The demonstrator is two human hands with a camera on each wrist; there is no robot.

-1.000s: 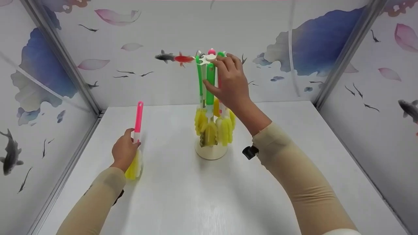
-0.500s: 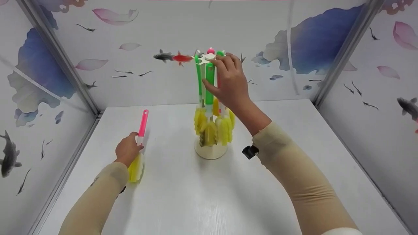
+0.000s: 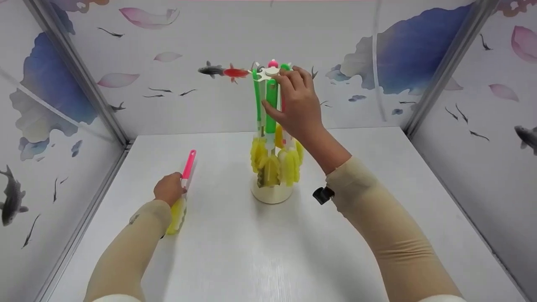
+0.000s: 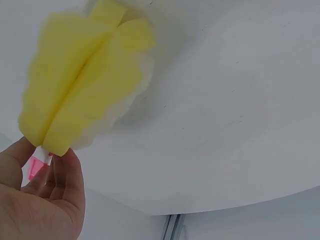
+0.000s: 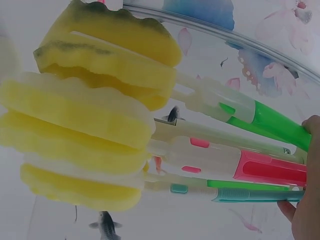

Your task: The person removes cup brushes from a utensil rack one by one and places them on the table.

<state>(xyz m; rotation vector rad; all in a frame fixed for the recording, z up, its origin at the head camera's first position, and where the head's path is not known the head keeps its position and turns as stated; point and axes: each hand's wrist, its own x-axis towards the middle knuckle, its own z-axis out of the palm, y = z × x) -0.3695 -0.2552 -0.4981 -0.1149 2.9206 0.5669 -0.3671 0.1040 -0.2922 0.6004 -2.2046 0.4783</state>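
Observation:
In the head view my left hand pinches a sponge cup brush by its white neck. Its pink handle points up and away, and its yellow sponge head hangs low near the table. The left wrist view shows that sponge close up, fingers and thumb at its base. My right hand grips the top of a white rotating rack, fingers curled at its hooked top and thumb by a green handle. Several brushes with yellow sponges hang from it; a pink handle is beside my right hand.
A white table lies beneath everything. Printed panels with fish and petals wall in the back and both sides, joined by metal corner posts. The rack stands near the table's middle, towards the back.
My left hand has shifted slightly right with the brush, whose handle has tipped lower and further right. My right hand stays at the rack's top.

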